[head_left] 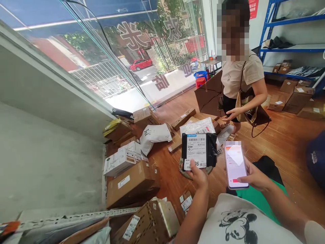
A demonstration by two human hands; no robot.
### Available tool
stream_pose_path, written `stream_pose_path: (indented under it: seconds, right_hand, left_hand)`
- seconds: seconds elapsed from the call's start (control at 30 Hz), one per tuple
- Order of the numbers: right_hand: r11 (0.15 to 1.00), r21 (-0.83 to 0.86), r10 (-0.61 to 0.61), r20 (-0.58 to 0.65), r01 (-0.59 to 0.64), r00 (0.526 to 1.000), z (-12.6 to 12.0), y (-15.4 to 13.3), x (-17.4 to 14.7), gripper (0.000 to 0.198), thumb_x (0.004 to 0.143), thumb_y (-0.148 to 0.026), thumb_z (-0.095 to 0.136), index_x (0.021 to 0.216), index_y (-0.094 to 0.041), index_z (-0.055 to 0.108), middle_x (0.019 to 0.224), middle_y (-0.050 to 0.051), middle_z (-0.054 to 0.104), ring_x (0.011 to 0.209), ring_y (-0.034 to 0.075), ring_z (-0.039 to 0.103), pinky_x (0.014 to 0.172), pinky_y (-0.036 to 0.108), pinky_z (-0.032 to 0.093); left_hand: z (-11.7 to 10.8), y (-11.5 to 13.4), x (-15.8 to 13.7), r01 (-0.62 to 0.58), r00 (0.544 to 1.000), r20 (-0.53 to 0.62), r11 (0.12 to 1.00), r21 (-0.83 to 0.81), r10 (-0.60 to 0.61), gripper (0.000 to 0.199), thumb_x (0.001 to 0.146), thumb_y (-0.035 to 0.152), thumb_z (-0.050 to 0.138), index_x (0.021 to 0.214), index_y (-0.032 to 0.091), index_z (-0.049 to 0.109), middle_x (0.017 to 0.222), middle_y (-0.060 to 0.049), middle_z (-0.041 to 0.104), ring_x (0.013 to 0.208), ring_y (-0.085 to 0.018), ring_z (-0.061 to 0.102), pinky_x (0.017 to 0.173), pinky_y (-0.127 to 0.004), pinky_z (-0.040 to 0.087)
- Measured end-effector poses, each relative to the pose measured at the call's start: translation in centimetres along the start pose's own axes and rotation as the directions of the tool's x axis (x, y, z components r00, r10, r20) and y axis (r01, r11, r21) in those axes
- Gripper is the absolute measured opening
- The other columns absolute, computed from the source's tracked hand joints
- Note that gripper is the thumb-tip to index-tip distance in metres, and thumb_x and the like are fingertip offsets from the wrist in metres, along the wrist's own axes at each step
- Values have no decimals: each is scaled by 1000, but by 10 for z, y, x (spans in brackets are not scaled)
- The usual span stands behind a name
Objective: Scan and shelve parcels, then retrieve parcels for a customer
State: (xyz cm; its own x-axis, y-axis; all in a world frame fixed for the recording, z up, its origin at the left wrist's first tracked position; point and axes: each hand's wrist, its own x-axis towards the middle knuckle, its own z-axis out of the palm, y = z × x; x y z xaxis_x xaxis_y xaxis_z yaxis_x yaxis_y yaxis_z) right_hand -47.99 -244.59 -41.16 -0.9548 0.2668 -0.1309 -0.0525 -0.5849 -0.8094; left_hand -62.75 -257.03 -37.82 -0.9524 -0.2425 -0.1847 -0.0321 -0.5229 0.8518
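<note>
Clearly the left hand (199, 174) pinches only the black parcel's (199, 150) bottom edge, so it could slip, while the right hand (255, 176) grips a phone (235, 165).

Both your hands raised, each gripping.
Your left hand (199, 176) pinches beneath the parcel (199, 151); right hand (256, 177), seemingly cupped, sits right of it.
</note>
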Motion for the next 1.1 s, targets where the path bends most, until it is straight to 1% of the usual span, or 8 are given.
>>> stream_pose_path:
  seconds: [0.1, 0.23, 0.47, 0.67, 0.77, 0.9, 0.97, 1.1]
  right_hand:
    - [1000, -12, 14, 19, -14, 1000, -8, -20, 13, 90, 53, -30, 98, 131, -28, 53, 123, 13, 73, 104, 31, 72, 85, 46, 59]
    - [998, -24, 55, 55, -54, 997, -6, -39, 22, 86, 55, -28, 98, 129, -28, 53, 120, 11, 75, 111, 32, 70, 93, 49, 57]
    - [1000, 20, 17, 47, -18, 999, -2, -43, 29, 86, 57, -23, 97, 130, -30, 52, 117, 9, 76, 107, 30, 72, 92, 48, 56]
    - [999, 8, 36, 122, -37, 992, 8, -53, 39, 93, 56, -18, 97, 134, -29, 49, 121, 10, 74, 114, 31, 69, 97, 50, 53]
    - [999, 33, 22, 111, -26, 994, 19, -54, 47, 92, 52, -16, 97, 131, -30, 52, 120, 8, 74, 111, 29, 70, 94, 45, 55]
    - [991, 133, 37, -3, -36, 999, 35, -48, 58, 80, 52, -19, 95, 122, -30, 60, 108, 2, 77, 93, 24, 74, 75, 33, 59]
    - [983, 179, 54, -95, -36, 994, 42, -43, 64, 68, 56, -24, 93, 117, -27, 64, 107, 3, 78, 92, 24, 74, 74, 32, 59]
    - [976, 219, 67, -365, 16, 929, 47, -27, 83, 36, 69, -38, 84, 98, -23, 69, 92, 4, 80, 85, 25, 74, 75, 34, 58]
  left_hand:
    - [18, -11, 2, -13, 999, -37, 999, -31, 12, 51, 83, 39, 62, 131, 24, 57, 132, -11, 68, 121, -26, 65, 97, -39, 56]
    - [30, -22, 8, -38, 999, -29, 999, -29, 38, 50, 84, 40, 62, 131, 23, 59, 131, -12, 68, 122, -25, 64, 100, -39, 55]
    - [34, -33, 23, -121, 991, 56, 993, -1, 121, 56, 84, 51, 64, 132, 22, 58, 126, -13, 70, 118, -26, 67, 103, -42, 53]
    - [39, -29, 36, -110, 992, 59, 994, -20, 111, 52, 82, 45, 64, 129, 22, 57, 129, -13, 68, 120, -26, 66, 99, -42, 55]
    - [40, -23, 44, -81, 995, 63, 997, -13, 81, 48, 83, 43, 62, 126, 23, 58, 130, -13, 68, 120, -26, 65, 99, -42, 55]
    - [36, -14, 57, -85, 995, 55, 996, 10, 84, 47, 81, 42, 63, 124, 23, 58, 126, -11, 69, 117, -26, 66, 100, -43, 55]
    - [32, -11, 65, -93, 994, 62, 995, 32, 91, 46, 81, 43, 63, 122, 23, 59, 124, -10, 70, 115, -26, 67, 100, -44, 55]
    - [22, -11, 78, -140, 988, 69, 987, 77, 135, 48, 80, 44, 63, 122, 22, 59, 126, -11, 68, 116, -27, 66, 98, -44, 56]
